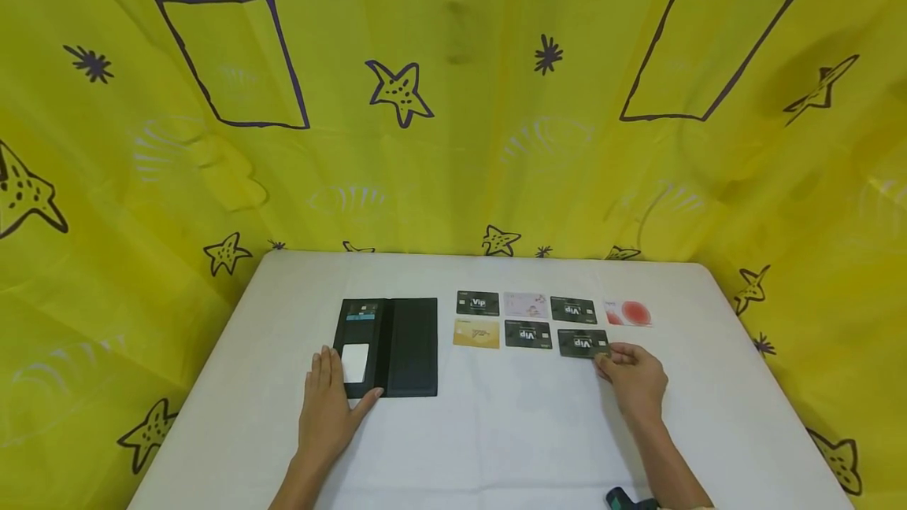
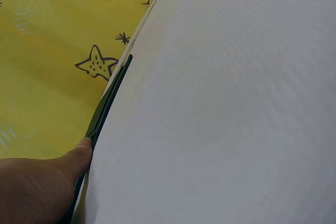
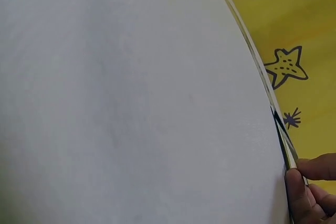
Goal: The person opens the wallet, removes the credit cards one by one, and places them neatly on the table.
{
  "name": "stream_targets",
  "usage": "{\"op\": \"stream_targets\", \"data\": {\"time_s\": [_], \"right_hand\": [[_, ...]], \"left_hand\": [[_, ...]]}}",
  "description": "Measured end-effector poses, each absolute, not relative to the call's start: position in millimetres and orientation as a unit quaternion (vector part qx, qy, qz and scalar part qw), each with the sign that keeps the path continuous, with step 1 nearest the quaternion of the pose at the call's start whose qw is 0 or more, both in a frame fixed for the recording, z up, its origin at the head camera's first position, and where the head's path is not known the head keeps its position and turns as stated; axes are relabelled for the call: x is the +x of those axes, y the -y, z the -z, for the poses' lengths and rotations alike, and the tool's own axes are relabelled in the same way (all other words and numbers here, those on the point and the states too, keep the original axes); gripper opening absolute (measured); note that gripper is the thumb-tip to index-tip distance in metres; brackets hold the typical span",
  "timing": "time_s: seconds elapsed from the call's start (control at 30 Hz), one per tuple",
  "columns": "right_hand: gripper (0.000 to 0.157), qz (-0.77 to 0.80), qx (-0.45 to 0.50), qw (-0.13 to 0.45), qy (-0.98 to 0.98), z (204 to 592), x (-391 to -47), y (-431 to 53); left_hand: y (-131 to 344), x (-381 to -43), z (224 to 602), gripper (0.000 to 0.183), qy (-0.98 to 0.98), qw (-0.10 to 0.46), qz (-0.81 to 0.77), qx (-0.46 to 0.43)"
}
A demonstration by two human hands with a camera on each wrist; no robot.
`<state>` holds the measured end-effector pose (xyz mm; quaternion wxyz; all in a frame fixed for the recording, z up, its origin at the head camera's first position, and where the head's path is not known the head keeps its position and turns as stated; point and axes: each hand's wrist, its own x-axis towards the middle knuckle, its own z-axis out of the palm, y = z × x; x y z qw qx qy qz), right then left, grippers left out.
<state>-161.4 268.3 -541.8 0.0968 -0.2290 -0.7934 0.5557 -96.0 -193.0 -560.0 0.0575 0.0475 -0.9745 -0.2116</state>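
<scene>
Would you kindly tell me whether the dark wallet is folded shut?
No, the head view shows the dark wallet lying spread open, both inner sides facing up, with the left hand touching its edge.

Curtained nook: yellow starfish-print cloth, white table

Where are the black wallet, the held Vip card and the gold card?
Black wallet [image 1: 413, 348], head view: bare right panel.
Held Vip card [image 1: 583, 343], head view: printed middle.
Gold card [image 1: 476, 334], head view: middle.

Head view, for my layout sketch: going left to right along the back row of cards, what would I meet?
Black card → pale pink card → another black card → white-and-red card.
</scene>
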Motion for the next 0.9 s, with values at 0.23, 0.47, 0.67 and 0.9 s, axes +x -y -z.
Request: {"op": "stream_targets", "data": {"time_s": [0.23, 0.47, 0.67, 0.9], "right_hand": [[0.033, -0.538, -0.212, 0.096, 0.81, 538.6, -159.9, -267.9], [0.031, -0.534, -0.209, 0.097, 0.813, 534.5, -158.4, -266.6], [0.03, -0.524, -0.217, 0.097, 0.818, 536.8, -160.0, -267.2], [0.031, -0.524, -0.216, 0.094, 0.819, 537.3, -160.0, -266.8]], "left_hand": [[192.8, -95.4, 556.9, 0.109, 0.974, 0.046, 0.216, 0.047], [192.8, -95.2, 556.3, 0.108, 0.974, 0.044, 0.217, 0.048], [193.5, -95.9, 557.7, 0.108, 0.975, 0.039, 0.214, 0.049], [194.6, -96.7, 559.5, 0.109, 0.974, 0.042, 0.217, 0.047]]}}
